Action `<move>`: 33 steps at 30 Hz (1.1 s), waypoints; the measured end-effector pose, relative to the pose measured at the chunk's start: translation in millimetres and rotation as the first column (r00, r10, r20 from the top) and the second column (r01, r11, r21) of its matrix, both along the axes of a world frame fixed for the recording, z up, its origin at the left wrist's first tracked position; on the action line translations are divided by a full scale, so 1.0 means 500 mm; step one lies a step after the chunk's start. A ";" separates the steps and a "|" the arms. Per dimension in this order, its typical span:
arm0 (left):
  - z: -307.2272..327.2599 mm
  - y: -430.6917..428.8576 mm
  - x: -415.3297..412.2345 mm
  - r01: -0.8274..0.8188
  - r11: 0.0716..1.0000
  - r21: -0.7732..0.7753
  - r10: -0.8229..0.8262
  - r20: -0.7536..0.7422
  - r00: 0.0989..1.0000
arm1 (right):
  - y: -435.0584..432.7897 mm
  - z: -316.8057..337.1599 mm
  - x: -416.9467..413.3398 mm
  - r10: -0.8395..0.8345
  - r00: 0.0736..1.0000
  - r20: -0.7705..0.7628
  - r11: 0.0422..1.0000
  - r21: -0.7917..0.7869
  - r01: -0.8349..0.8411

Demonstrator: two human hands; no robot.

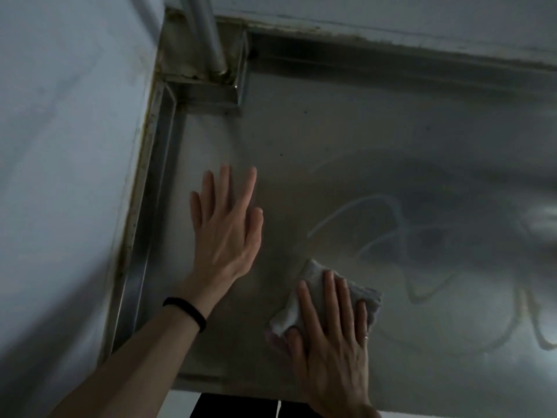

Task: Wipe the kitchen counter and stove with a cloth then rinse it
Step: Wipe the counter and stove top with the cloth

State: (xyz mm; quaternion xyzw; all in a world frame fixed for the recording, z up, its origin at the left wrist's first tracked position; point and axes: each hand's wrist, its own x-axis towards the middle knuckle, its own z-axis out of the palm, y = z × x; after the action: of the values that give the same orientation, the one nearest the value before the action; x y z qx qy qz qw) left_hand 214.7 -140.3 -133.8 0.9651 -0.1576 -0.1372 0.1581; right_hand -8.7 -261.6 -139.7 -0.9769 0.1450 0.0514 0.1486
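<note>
The white cloth lies bunched on the steel tabletop, near its front edge and right of the middle. The right hand presses it flat, its fingers straight and slightly apart across the top, not curled round it; a ring sits on one of them. Just left, apart from the cloth, the left hand rests palm down on the bare metal with its fingers stretched out, a black band round the wrist. Wet curved streaks mark the surface to the right. A pipe stands in the back left corner beside the pale wall.
</note>
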 end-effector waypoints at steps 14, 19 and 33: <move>-0.058 -0.004 -0.012 -0.011 0.982 0.188 -0.032 0.220 0.975 | -0.261 -0.027 0.589 0.085 0.996 0.038 0.996 -0.030 -0.083; -0.057 -0.006 -0.015 -0.029 0.981 0.192 -0.017 0.233 0.972 | -0.271 -0.028 0.660 0.051 0.997 0.050 0.999 -0.010 -0.050; -0.026 -0.015 -0.016 -0.027 0.983 0.183 -0.001 0.154 0.988 | 0.013 0.003 0.016 -0.065 0.995 -0.072 0.997 0.042 0.068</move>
State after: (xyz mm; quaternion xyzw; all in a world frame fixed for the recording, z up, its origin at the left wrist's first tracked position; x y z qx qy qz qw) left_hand 206.5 -147.9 -146.9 0.9843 -0.1496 -0.0754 0.0563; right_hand -0.6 -254.9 -138.2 -0.9655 0.1815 0.0842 0.1666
